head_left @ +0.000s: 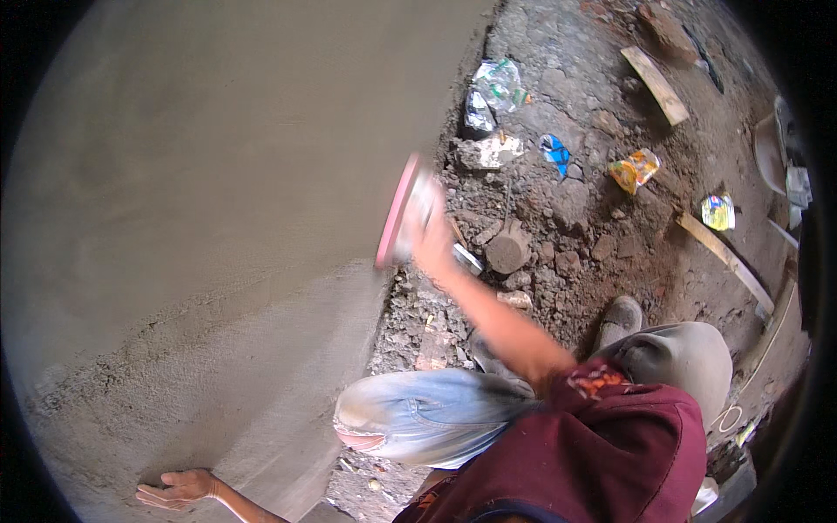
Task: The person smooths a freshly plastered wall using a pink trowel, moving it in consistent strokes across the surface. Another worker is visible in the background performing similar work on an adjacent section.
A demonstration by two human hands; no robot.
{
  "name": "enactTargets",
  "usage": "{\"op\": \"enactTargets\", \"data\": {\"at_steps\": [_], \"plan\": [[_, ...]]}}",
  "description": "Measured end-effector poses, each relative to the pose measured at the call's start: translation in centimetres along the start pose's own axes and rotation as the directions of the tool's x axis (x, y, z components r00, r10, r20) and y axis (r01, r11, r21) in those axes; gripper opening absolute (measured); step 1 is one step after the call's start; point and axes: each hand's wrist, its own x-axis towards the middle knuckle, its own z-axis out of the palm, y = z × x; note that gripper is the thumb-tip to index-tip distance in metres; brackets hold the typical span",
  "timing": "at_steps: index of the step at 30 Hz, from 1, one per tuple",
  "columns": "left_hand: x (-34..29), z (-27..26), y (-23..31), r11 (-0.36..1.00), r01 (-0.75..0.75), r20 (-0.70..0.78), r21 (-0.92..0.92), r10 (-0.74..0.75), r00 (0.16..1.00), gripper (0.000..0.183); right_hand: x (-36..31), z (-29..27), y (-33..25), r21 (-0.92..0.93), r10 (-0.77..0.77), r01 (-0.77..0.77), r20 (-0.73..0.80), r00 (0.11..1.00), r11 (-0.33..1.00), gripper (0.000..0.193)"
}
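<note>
My right hand (427, 235) grips a plastering float (401, 211) with a pink edge and a whitish back, both smeared by motion. The float stands against the right edge of a large grey cement surface (235, 131), smooth in its upper part. At the lower left my left hand (179, 490) has its fingers stretched out beside the rougher, paler part of that surface. It holds nothing, and I cannot tell whether it touches the cement.
Rubble and broken ground lie right of the cement edge, with a round grey lump (508, 248), a crumpled clear plastic bottle (500, 84), a blue wrapper (554, 155) and an orange packet (635, 170). Wooden strips (656, 85) lie farther right. My bent knee (366, 414) is close to the cement.
</note>
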Motion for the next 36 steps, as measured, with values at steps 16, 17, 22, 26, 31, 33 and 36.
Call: {"op": "enactTargets", "data": {"at_steps": [16, 17, 22, 26, 31, 33, 36], "plan": [[0.1, 0.9, 0.3, 0.999, 0.000, -0.043, -0.046, -0.002, 0.999, 0.047, 17.1, -8.0, -16.9, -0.035, -0.293, 0.292, -0.213, 0.932, 0.956, 0.062], [0.0, 0.8, 0.5, 0.999, 0.028, -0.038, -0.043, -0.030, 0.999, 0.047, 13.8, -5.9, -14.9, 0.011, -0.341, 0.349, -0.191, 0.920, 0.937, 0.060], [0.4, 0.8, 0.0, 0.997, -0.052, -0.042, -0.061, 0.050, 0.998, 0.048, -12.4, 3.1, -2.7, 0.021, -0.248, 0.250, 0.222, 0.943, 0.968, 0.070], [0.0, 1.2, 0.4, 0.995, -0.023, -0.047, -0.095, 0.019, 0.999, 0.048, -7.3, 0.7, -6.0, 0.280, -0.225, 0.182, 0.129, 0.966, 0.943, 0.068], [-0.3, 0.0, 0.1, 1.000, 0.006, 0.017, -0.024, -0.005, 1.000, 0.049, 13.5, -8.3, -24.1, -0.062, -0.553, 0.554, -0.222, 0.803, 0.830, 0.058], [0.0, 0.8, 0.8, 0.999, 0.028, -0.008, -0.040, -0.029, 1.000, 0.049, 24.6, -10.2, -23.5, -0.797, -0.973, 0.565, -0.120, 0.197, 0.213, 0.040], [-0.1, 0.0, 0.8, 0.998, 0.015, -0.014, -0.058, -0.016, 1.000, 0.048, 15.8, -7.8, -26.6, -0.168, -0.396, 0.374, -0.125, 0.910, 0.912, 0.058]]}}
